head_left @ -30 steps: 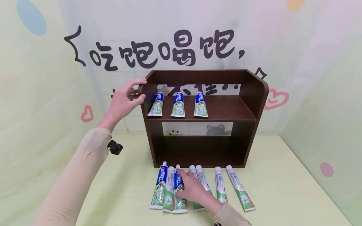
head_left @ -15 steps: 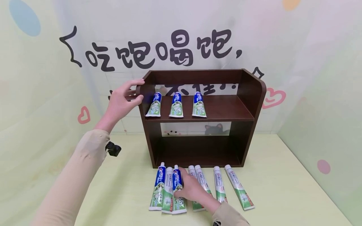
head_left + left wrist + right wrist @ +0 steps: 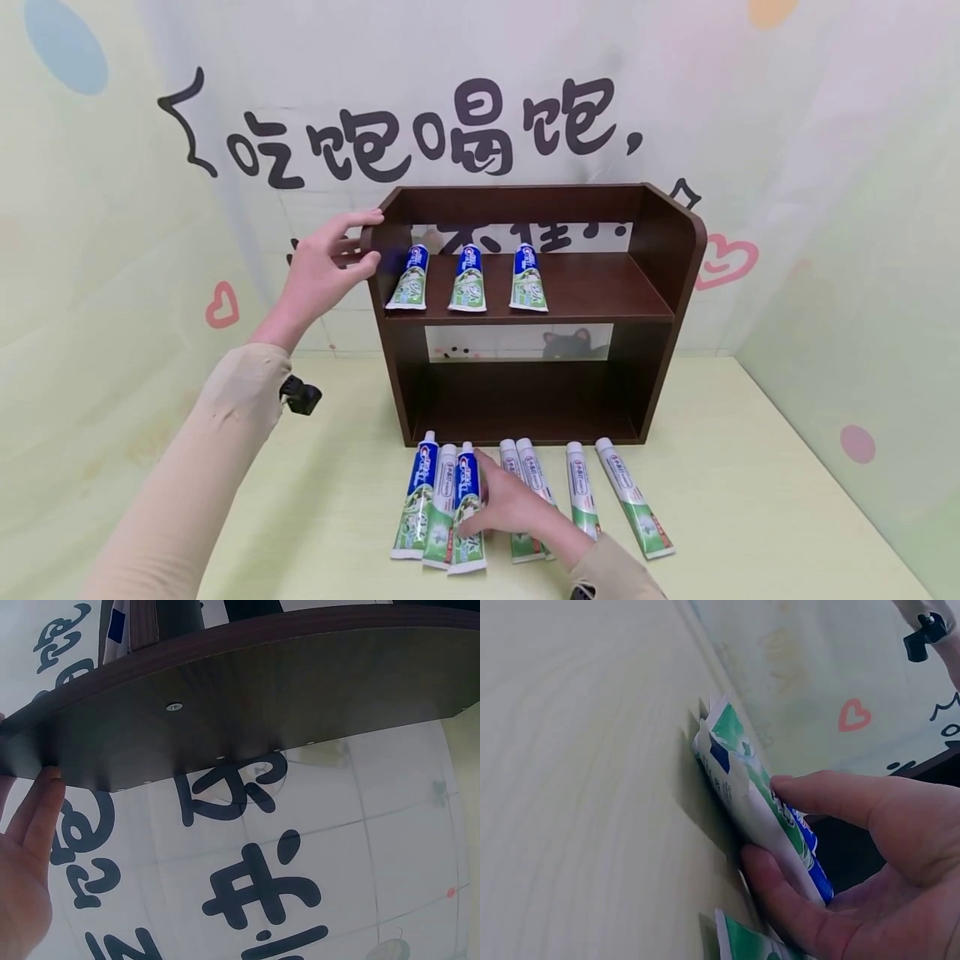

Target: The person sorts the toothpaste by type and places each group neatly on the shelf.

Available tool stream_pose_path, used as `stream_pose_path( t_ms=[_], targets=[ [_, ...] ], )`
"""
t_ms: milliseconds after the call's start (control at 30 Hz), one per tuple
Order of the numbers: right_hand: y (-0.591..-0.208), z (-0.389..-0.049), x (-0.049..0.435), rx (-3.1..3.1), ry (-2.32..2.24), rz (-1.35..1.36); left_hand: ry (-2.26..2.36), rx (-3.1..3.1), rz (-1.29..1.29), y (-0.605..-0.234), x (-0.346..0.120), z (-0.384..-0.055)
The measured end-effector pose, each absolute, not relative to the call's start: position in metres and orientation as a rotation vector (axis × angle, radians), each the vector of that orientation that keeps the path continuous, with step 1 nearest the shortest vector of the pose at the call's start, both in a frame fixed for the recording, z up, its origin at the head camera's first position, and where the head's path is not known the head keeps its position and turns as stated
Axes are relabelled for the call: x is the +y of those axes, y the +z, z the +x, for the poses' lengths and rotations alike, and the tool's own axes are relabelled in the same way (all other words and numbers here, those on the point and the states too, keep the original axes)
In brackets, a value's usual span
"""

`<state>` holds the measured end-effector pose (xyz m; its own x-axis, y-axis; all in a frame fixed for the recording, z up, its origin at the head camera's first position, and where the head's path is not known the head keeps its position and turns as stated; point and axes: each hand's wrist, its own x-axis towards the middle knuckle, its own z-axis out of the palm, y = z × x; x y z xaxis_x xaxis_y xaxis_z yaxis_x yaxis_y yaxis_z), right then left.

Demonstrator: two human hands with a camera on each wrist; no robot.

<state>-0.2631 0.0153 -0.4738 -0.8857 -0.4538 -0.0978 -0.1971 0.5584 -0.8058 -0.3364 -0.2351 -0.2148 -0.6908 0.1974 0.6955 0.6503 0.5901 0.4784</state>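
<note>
My left hand (image 3: pixel 318 267) holds the upper left side panel of a dark brown two-tier shelf (image 3: pixel 652 375); in the left wrist view its fingers (image 3: pixel 41 814) touch the panel's outer face. Down on the table, my right hand (image 3: pixel 510 500) pinches a blue and green toothpaste tube (image 3: pixel 467 492) between thumb and fingers. The right wrist view shows this tube (image 3: pixel 742 787) with its side turned to the camera. Directly left of it lie a white and green toothpaste tube (image 3: pixel 441 508) and another blue and green toothpaste tube (image 3: pixel 416 500).
Three blue and green tubes (image 3: pixel 468 279) lie on the shelf's upper tier, left of its right part. Several white and green tubes (image 3: pixel 636 500) lie in front of the shelf, right of my right hand. A printed wall sheet (image 3: pixel 750 125) hangs behind.
My right hand has shifted the pinched tube slightly left and nearer to me, and it now overlaps the white and green tube more. My left hand stays on the shelf panel.
</note>
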Motion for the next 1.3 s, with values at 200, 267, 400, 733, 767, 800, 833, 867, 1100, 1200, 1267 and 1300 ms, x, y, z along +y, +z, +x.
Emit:
stream_pose_path(
  t_ms=[200,267,400,733,767,800,833,867,1100,1200,1267,1300],
  targets=[
    [-0.474,-0.262,0.016,2.473,-1.274,-0.526,-0.990,-2.228,-0.656,-0.215,-0.236,-0.336],
    [-0.473,-0.262,0.015,2.491,-1.259,-0.523,-0.989,-2.230,-0.655,-0.215,-0.236,-0.337],
    [-0.472,-0.262,0.012,2.532,-1.222,-0.528,-0.989,-2.225,-0.660,-0.214,-0.235,-0.336],
    [-0.476,-0.264,0.014,2.365,-1.390,-0.381,-0.995,-2.227,-0.646,-0.225,-0.246,-0.358],
    [-0.476,-0.263,0.015,2.334,-1.416,-0.357,-0.994,-2.230,-0.644,-0.226,-0.248,-0.362],
    [-0.476,-0.263,0.016,2.300,-1.442,-0.333,-0.990,-2.233,-0.640,-0.228,-0.250,-0.365],
    [-0.476,-0.263,0.017,2.262,-1.474,-0.314,-0.987,-2.236,-0.636,-0.228,-0.251,-0.366],
    [-0.476,-0.263,0.018,2.225,-1.504,-0.299,-0.986,-2.238,-0.634,-0.229,-0.251,-0.367],
    [-0.480,-0.263,0.024,1.978,-1.649,-0.286,-0.994,-2.240,-0.647,-0.219,-0.241,-0.346],
    [-0.481,-0.263,0.028,1.901,-1.712,-0.293,-0.988,-2.241,-0.653,-0.217,-0.239,-0.342],
    [-0.481,-0.263,0.031,1.844,-1.759,-0.297,-0.983,-2.243,-0.651,-0.217,-0.238,-0.342],
    [-0.480,-0.263,0.032,1.821,-1.777,-0.298,-0.982,-2.243,-0.649,-0.218,-0.239,-0.343]
  ],
)
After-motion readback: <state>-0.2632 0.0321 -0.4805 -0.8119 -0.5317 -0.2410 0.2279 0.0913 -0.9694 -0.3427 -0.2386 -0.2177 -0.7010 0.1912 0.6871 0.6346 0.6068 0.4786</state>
